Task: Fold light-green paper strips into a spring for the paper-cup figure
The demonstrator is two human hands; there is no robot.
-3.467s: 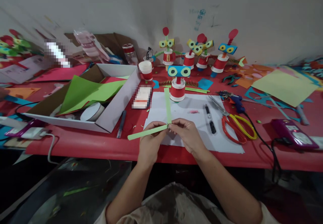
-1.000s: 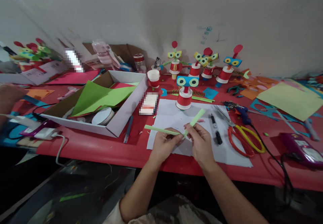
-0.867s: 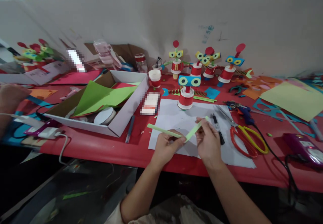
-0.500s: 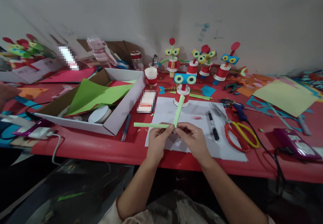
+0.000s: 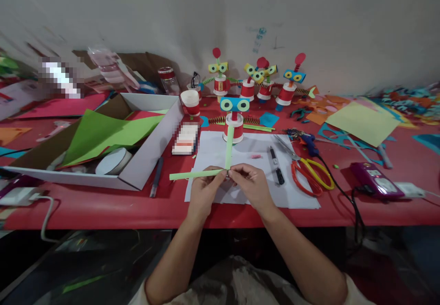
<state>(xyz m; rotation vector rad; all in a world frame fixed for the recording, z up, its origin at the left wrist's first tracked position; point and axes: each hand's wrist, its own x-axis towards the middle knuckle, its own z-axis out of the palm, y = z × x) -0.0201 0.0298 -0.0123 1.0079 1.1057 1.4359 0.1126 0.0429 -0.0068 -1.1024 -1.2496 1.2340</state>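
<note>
Both hands (image 5: 252, 185) pinch green paper strips (image 5: 229, 151) where they meet, white paper (image 5: 208, 151) below on the red worktop (image 5: 120, 213), paper-cup robot (image 5: 236, 119) just behind.

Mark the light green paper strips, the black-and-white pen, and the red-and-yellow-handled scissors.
Light green paper strips (image 5: 190, 175): head view, on the length pointing left.
Black-and-white pen (image 5: 275, 162): head view, mid-barrel.
Red-and-yellow-handled scissors (image 5: 296, 157): head view, where blades meet handles.

Pretty dim, grayish light, soft shadow up the wall (image 5: 309, 16), murky under the counter (image 5: 113, 211), edges stretched and smeary.
</note>
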